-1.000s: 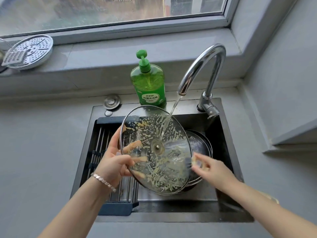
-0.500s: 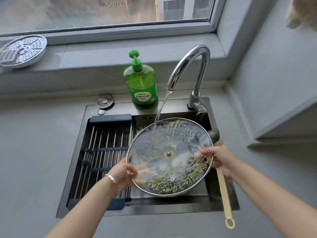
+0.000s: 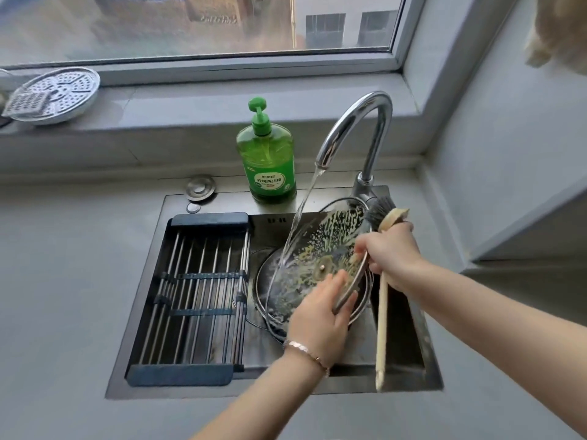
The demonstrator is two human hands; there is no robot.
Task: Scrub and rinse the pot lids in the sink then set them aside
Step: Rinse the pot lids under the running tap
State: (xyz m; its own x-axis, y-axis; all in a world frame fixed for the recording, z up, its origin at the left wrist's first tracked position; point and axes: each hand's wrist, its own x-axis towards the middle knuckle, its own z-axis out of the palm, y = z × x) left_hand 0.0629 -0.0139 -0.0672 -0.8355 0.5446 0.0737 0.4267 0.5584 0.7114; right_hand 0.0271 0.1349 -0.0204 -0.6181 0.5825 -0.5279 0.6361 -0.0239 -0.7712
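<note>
Left hand (image 3: 320, 312) gripped soapy glass lid (image 3: 320, 249) under faucet (image 3: 355, 131); right hand (image 3: 392, 255) clutched dish brush (image 3: 382, 312), fingers (image 3: 362, 249) pinching rim. Risk: slick lid could slip into sink (image 3: 397, 344).

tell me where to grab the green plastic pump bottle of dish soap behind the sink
Likely grip the green plastic pump bottle round its narrow neck, coming from the front left: it stands upright on the back ledge of the steel sink, and the curved chrome tap and its stream crowd its right side.
</note>
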